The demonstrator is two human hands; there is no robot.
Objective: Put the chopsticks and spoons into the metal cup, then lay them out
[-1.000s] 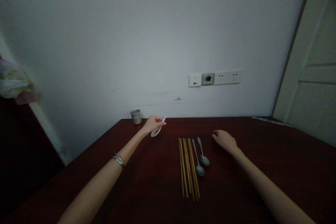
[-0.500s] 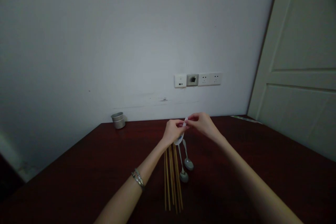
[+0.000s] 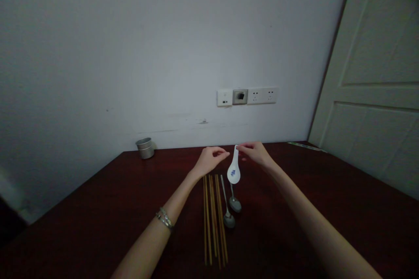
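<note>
My right hand (image 3: 256, 152) pinches the handle tip of a white ceramic spoon (image 3: 234, 172) with a blue mark in its bowl; the spoon hangs bowl-down just above the table. My left hand (image 3: 209, 160) hovers beside it to the left, fingers curled with thumb and forefinger close together, holding nothing. Below them, several wooden chopsticks (image 3: 213, 216) lie side by side on the dark red table (image 3: 98, 213). Two metal spoons (image 3: 231, 207) lie just right of the chopsticks, bowls toward me.
A small metal cup (image 3: 145, 148) stands at the table's far left edge by the white wall. A strip of wall sockets (image 3: 246, 96) sits above the table. A pale door (image 3: 376, 96) is at the right.
The white spoon went from my left hand to my right hand, which now holds it alone by the handle. My left hand let go and drew slightly left.
</note>
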